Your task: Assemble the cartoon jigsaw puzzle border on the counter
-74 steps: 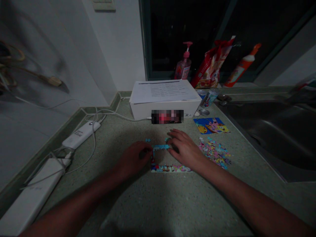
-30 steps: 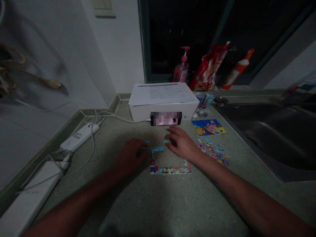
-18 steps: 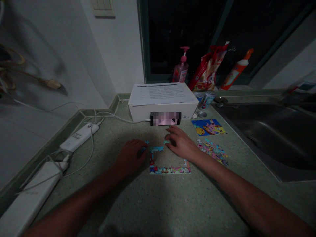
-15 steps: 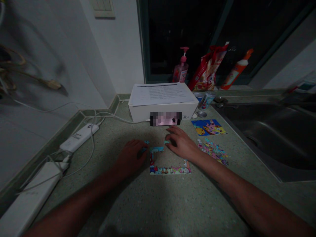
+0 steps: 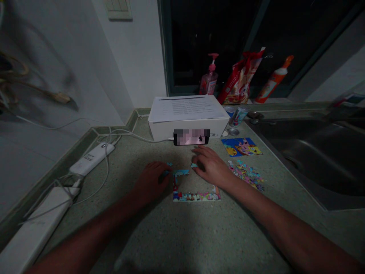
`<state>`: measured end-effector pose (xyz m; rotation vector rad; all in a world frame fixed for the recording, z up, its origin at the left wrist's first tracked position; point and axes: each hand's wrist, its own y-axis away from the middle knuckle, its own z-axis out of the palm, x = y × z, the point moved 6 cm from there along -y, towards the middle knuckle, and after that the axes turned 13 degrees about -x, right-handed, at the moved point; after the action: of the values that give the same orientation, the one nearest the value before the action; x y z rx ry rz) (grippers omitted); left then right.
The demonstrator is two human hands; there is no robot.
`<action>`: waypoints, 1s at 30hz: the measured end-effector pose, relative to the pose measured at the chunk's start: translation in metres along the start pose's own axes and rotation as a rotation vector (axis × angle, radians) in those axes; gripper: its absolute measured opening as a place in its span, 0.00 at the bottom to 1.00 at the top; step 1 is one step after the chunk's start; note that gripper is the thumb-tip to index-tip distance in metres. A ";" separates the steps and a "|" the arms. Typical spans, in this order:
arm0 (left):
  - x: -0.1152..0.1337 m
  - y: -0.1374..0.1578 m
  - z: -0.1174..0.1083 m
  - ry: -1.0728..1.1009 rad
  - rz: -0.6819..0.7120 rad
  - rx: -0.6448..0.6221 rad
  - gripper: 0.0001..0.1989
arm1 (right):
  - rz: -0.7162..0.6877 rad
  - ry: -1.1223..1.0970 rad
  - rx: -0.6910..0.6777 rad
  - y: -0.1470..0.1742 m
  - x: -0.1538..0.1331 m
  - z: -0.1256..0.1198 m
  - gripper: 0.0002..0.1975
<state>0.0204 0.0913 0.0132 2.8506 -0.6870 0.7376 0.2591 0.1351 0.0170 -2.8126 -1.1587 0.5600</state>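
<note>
A jigsaw puzzle border lies on the counter, with its bottom row, left side and part of the top joined. Between the thumb and fingers of my right hand is a small light-blue puzzle piece, just right of the joined top strip. My left hand rests at the border's upper left corner, fingers curled, with a blue puzzle piece between index finger and thumb. Another light-blue piece lies just beyond its fingertips. My right hand and wrist hide part of the border's right side.
Loose puzzle pieces are heaped on the right, below a cartoon picture card. A phone leans on a white box. Cables and a white power strip run along the left. A sink borders the right.
My right hand has shifted slightly right with the light-blue piece, away from the joined top strip. My left hand stays in place.
</note>
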 end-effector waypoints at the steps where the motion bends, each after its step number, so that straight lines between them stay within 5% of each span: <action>1: 0.000 0.000 0.000 0.000 -0.001 -0.001 0.11 | -0.001 -0.016 0.005 0.001 0.000 0.000 0.06; 30: 0.001 0.001 0.001 -0.012 0.017 0.015 0.11 | -0.003 -0.184 -0.078 -0.004 -0.003 0.013 0.07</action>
<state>0.0210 0.0896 0.0130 2.8679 -0.7119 0.7318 0.2499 0.1348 0.0068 -2.8742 -1.2410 0.8062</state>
